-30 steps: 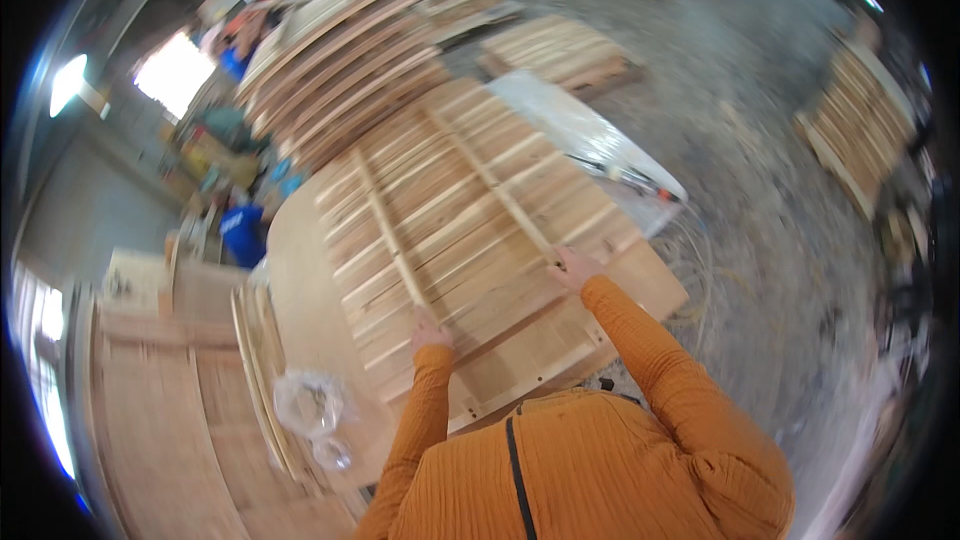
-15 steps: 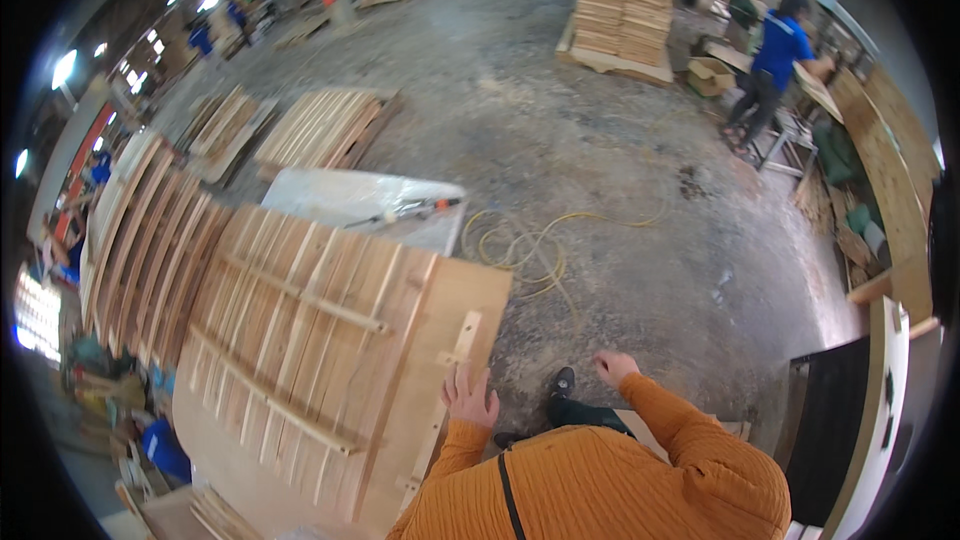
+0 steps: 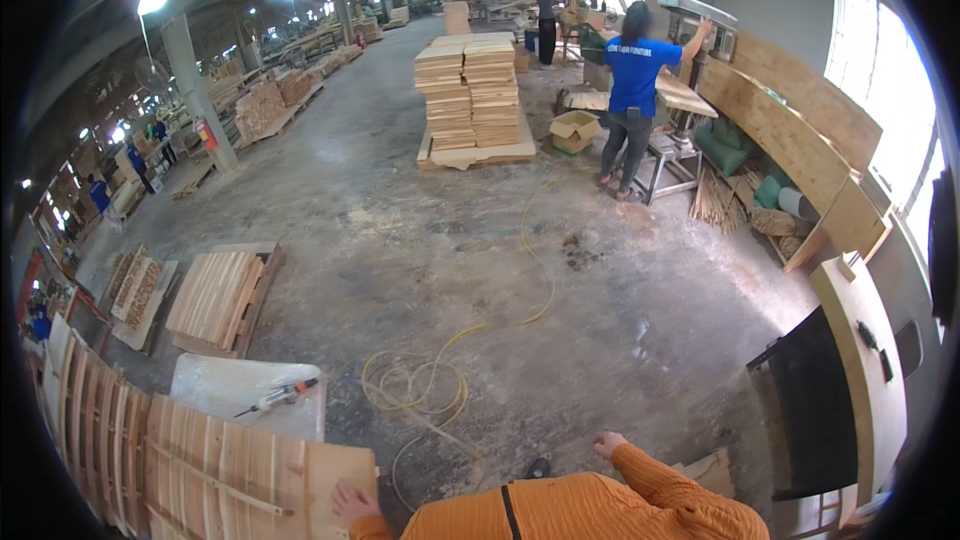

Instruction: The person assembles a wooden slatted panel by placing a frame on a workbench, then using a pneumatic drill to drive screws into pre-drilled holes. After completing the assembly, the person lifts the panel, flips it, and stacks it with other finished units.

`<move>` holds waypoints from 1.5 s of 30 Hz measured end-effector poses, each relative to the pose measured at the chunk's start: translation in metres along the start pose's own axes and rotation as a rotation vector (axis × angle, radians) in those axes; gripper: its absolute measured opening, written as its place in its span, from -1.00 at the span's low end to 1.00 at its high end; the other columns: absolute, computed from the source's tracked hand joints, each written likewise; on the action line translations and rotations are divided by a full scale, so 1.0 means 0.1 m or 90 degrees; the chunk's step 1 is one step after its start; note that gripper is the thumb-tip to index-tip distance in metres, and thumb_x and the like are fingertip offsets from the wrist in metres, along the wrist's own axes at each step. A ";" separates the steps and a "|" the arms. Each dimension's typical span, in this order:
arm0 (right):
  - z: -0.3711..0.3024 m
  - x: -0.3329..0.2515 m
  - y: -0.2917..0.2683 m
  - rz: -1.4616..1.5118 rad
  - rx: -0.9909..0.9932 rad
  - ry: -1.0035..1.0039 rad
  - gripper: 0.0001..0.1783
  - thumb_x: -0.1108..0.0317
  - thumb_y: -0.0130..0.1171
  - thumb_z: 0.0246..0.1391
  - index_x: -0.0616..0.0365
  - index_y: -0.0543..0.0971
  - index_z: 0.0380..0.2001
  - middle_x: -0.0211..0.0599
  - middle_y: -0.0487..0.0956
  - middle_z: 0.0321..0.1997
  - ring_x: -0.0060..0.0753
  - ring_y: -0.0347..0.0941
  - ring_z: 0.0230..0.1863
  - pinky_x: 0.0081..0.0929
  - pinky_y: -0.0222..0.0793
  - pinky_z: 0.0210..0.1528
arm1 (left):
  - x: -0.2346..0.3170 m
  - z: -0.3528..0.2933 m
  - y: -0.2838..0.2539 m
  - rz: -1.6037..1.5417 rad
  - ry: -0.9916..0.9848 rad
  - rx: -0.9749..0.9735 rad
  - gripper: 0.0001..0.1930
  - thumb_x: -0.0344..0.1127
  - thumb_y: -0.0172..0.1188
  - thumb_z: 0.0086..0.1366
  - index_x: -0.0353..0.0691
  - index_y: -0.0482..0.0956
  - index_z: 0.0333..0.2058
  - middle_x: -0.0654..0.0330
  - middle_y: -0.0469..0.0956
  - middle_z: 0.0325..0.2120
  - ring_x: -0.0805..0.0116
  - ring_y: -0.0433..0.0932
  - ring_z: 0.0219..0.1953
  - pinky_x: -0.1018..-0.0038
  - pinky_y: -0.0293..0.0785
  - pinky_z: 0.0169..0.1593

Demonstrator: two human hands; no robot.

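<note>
The slatted panel (image 3: 240, 445) lies just left of the left hand (image 3: 355, 504), its grip released over the plain board (image 3: 340, 462), contact unclear; the right hand (image 3: 607, 445), loosely curled, grip released, hangs well apart.

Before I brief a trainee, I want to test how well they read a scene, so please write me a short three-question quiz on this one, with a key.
1. Which of the wearer's hands is nearer the slatted wooden panel?
2. True or false: the hose lies on the floor.
3. The tool with the orange end lies on: A) the cardboard box; B) the white-topped slab; C) the floor.

Key: 1. The left hand; 2. True; 3. B.
</note>
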State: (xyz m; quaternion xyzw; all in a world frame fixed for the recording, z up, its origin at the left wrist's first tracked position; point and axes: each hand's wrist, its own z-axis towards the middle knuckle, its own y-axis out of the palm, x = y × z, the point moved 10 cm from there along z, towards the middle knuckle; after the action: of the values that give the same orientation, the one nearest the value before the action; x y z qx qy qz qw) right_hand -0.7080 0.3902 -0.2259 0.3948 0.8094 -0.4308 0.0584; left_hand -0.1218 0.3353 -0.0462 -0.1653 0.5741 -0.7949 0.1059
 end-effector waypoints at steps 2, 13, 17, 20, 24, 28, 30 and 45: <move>0.19 0.03 -0.49 0.011 0.083 -0.013 -0.65 0.22 -0.01 -0.09 0.05 0.55 -0.20 -0.20 0.59 -0.29 -0.21 0.52 -0.28 -0.37 0.43 -0.19 | 0.02 0.03 0.11 0.025 -0.034 -0.032 -0.55 -0.20 0.03 0.08 -0.22 0.33 -0.03 0.01 0.32 -0.02 0.02 0.26 0.01 0.14 0.17 0.03; 0.89 -0.58 -0.41 0.051 -0.129 -0.049 -0.65 0.14 0.04 -0.09 0.02 0.56 -0.23 -0.19 0.58 -0.33 -0.26 0.52 -0.31 -0.40 0.42 -0.24 | 0.09 0.16 0.18 0.061 -0.021 0.017 -0.63 -0.31 0.02 0.05 -0.18 0.39 -0.10 0.06 0.34 -0.06 0.01 0.30 -0.02 0.16 0.24 -0.03; 1.33 -1.21 -0.56 -0.012 -0.216 -0.114 -0.65 0.13 0.06 -0.09 0.05 0.56 -0.24 -0.20 0.59 -0.36 -0.30 0.52 -0.33 -0.42 0.41 -0.25 | -0.03 0.14 0.15 0.062 -0.104 0.008 -0.65 -0.32 0.03 0.03 -0.15 0.41 -0.13 0.08 0.35 -0.08 0.01 0.29 -0.02 0.17 0.23 -0.01; 2.03 -1.61 -0.95 -0.040 -0.178 -0.132 -0.66 0.15 0.07 -0.10 0.07 0.57 -0.26 -0.21 0.59 -0.38 -0.33 0.52 -0.35 -0.43 0.41 -0.26 | 0.03 0.35 0.20 0.021 -0.136 -0.011 -0.68 -0.32 0.04 0.03 -0.13 0.43 -0.16 0.09 0.35 -0.09 0.02 0.29 -0.02 0.17 0.23 0.00; 3.00 -2.23 -1.31 -0.046 -0.136 -0.120 -0.66 0.17 0.08 -0.10 0.10 0.57 -0.27 -0.22 0.59 -0.41 -0.37 0.52 -0.38 -0.45 0.42 -0.28 | 0.07 0.37 0.04 0.080 -0.163 -0.013 -0.72 -0.30 0.05 0.04 -0.10 0.45 -0.21 0.10 0.36 -0.09 0.04 0.29 -0.01 0.17 0.22 0.01; 3.81 -2.77 -1.51 -0.025 -0.109 -0.139 -0.67 0.19 0.09 -0.11 0.14 0.57 -0.29 -0.23 0.59 -0.44 -0.41 0.52 -0.42 -0.47 0.42 -0.30 | 0.10 0.44 0.02 0.107 -0.206 -0.059 -0.72 -0.29 0.04 0.06 -0.07 0.43 -0.19 0.11 0.35 -0.08 0.05 0.27 0.02 0.13 0.15 0.07; 4.15 -3.03 -1.54 -0.023 -0.121 -0.181 -0.67 0.20 0.09 -0.11 0.15 0.57 -0.29 -0.24 0.60 -0.45 -0.44 0.52 -0.43 -0.48 0.42 -0.30 | 0.14 0.45 0.05 0.120 -0.248 -0.087 -0.70 -0.29 0.03 0.07 -0.07 0.41 -0.17 0.12 0.34 -0.05 0.04 0.24 0.05 0.12 0.10 0.11; 5.84 -6.03 -1.13 -0.223 -0.425 -0.459 -0.71 0.37 0.04 -0.07 0.23 0.46 -0.23 -0.24 0.54 -0.47 -0.38 0.46 -0.55 -0.44 0.35 -0.59 | 1.16 2.00 0.78 0.237 -0.741 0.133 -0.62 -0.37 0.10 -0.07 0.00 0.47 -0.17 0.09 0.24 0.05 0.04 0.13 0.14 0.07 0.03 0.15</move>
State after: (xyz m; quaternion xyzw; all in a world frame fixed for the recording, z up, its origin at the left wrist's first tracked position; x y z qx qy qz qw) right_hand -0.5188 -0.4347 -0.2535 0.0394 0.8851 -0.2609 0.3833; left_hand -0.1541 0.0937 -0.0463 -0.4576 0.3606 -0.5943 0.5544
